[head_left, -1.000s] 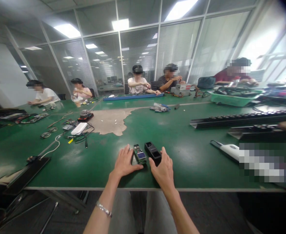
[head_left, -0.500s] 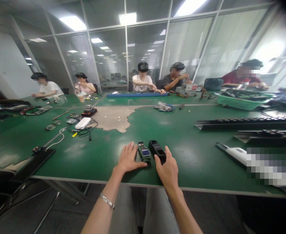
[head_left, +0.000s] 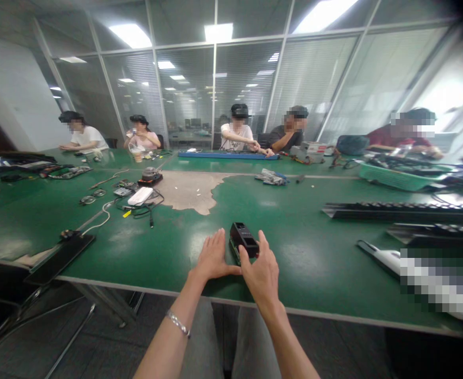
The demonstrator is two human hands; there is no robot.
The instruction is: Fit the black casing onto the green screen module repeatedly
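Observation:
A black plastic housing [head_left: 243, 237] sits near the front edge of the green table [head_left: 302, 247]. My right hand [head_left: 260, 269] grips its near end between thumb and fingers. My left hand [head_left: 214, 257] lies flat on the table just to the left of the housing, fingers stretched out and thumb reaching under my right thumb. The small green circuit board with a blue screen is hidden; only a dark sliver [head_left: 234, 255] shows under the housing's left edge.
A white handheld tool [head_left: 383, 257] lies to the right, and long black rails [head_left: 405, 211] lie beyond it. A white device with cables [head_left: 139, 198] and a black flat bar [head_left: 59, 253] are on the left. Several people work along the far side.
My right hand has shifted the black housing left, over where the circuit board lay, so the board no longer shows. My left hand stayed flat beside it. The camera view swung slightly.

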